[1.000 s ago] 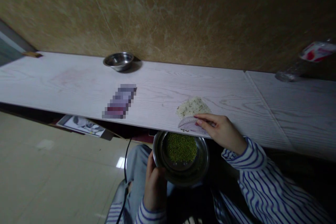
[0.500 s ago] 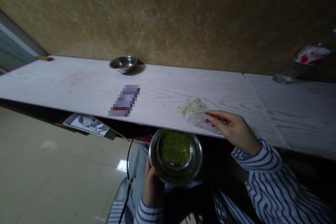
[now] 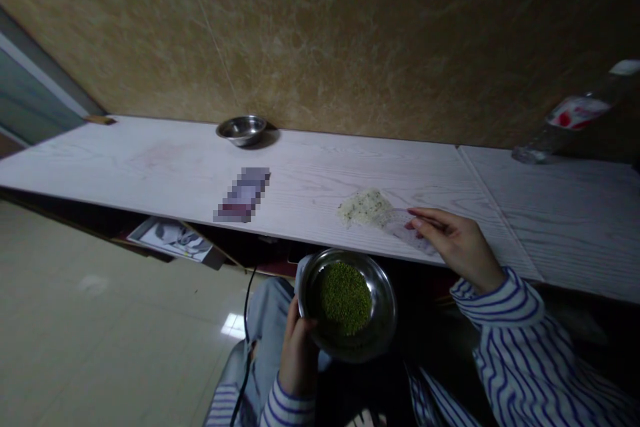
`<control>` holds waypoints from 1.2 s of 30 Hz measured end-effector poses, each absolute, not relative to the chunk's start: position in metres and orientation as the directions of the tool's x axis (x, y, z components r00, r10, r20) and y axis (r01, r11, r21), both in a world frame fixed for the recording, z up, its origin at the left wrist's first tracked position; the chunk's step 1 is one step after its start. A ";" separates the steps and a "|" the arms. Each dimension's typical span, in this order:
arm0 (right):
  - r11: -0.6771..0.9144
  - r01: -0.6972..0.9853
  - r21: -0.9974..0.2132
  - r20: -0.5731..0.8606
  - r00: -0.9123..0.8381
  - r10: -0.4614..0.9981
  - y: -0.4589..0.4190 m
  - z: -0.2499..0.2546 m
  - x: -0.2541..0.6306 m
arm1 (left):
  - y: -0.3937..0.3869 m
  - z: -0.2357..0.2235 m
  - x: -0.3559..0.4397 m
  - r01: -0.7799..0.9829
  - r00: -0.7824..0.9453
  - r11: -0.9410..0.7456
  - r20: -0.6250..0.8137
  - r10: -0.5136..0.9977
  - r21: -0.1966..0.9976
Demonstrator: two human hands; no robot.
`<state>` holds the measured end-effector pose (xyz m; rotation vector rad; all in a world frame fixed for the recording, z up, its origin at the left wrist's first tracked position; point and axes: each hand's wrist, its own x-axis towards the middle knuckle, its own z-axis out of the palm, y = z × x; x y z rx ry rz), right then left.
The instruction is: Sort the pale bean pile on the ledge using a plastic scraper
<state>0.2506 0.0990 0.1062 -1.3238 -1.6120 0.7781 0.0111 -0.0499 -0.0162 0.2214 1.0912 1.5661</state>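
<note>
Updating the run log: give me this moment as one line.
left hand: holds steel bowl of mung beans | right hand: pinches clear plastic on white shelf, beside pale grain pile

You're looking at a glossy stainless steel bowl [image 3: 373, 293], a thin translucent plastic film [image 3: 413, 228], a smooth matt wood-grain laminate board [image 3: 310, 193], and soft striped cloth sleeves [image 3: 500, 320]!

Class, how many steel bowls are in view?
2: a steel bowl in the left hand, holding green beans; another steel bowl on the white counter by the wall.
</note>
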 end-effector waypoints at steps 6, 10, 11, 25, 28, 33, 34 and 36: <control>0.192 0.387 -0.902 0.224 0.038 0.974 0.103 0.097 0.263 | -0.054 -0.022 0.010 -0.686 -0.338 0.104 -0.442 0.831 0.720; 0.161 0.342 -0.926 0.206 0.100 0.973 0.109 0.085 0.268 | -0.052 -0.022 0.016 -0.690 -0.316 0.112 -0.437 0.842 0.715; 0.158 0.319 -0.935 0.209 0.133 0.969 0.110 0.082 0.268 | -0.052 -0.022 0.019 -0.687 -0.313 0.107 -0.426 0.849 0.719; 0.135 0.084 -0.987 0.155 0.340 0.928 0.117 0.071 0.273 | -0.036 -0.021 0.043 -0.730 -0.277 0.052 -0.364 0.889 0.682; 0.140 0.094 -0.986 0.164 0.335 0.928 0.117 0.069 0.274 | -0.035 -0.015 0.047 -0.759 -0.268 0.051 -0.382 0.884 0.650; 0.044 0.134 -0.990 0.069 0.185 0.980 0.130 0.080 0.283 | -0.035 -0.009 0.042 -0.760 -0.277 0.053 -0.398 0.875 0.647; 0.039 0.150 -0.988 0.061 0.150 0.987 0.137 0.085 0.285 | -0.035 -0.009 0.040 -0.763 -0.274 0.059 -0.404 0.873 0.644; 0.054 0.198 -0.979 0.076 0.105 0.992 0.156 0.097 0.287 | -0.033 -0.009 0.038 -0.772 -0.266 0.071 -0.422 0.867 0.632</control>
